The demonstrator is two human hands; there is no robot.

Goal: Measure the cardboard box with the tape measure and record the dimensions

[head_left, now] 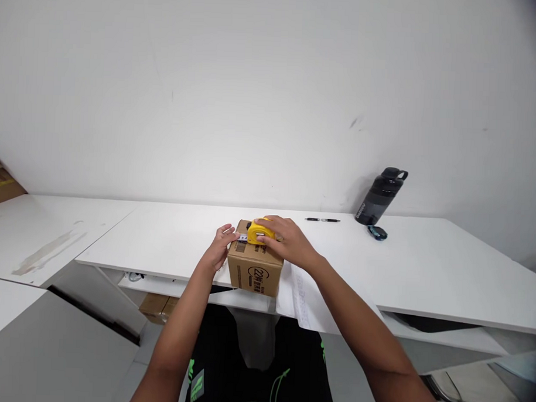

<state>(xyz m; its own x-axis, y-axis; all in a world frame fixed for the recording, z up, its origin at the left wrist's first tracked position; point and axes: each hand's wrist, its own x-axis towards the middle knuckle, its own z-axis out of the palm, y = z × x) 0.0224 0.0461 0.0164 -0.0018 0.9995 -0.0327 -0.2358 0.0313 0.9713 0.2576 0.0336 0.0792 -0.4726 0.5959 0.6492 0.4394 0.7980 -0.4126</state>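
Note:
A small brown cardboard box (253,272) with black print stands at the near edge of the white table (424,271). On top of the box lies a yellow tape measure (259,230). My right hand (286,240) is wrapped over the tape measure's case. My left hand (220,246) is at the box's left top edge, its fingertips pinching the end of the short white tape blade (242,237) drawn out across the box top.
A black water bottle (380,196) stands at the wall on the right, a small dark object (376,232) in front of it and a black pen (322,219) to its left. White paper (300,296) hangs over the table edge beside the box. More cardboard boxes (159,305) sit under the table.

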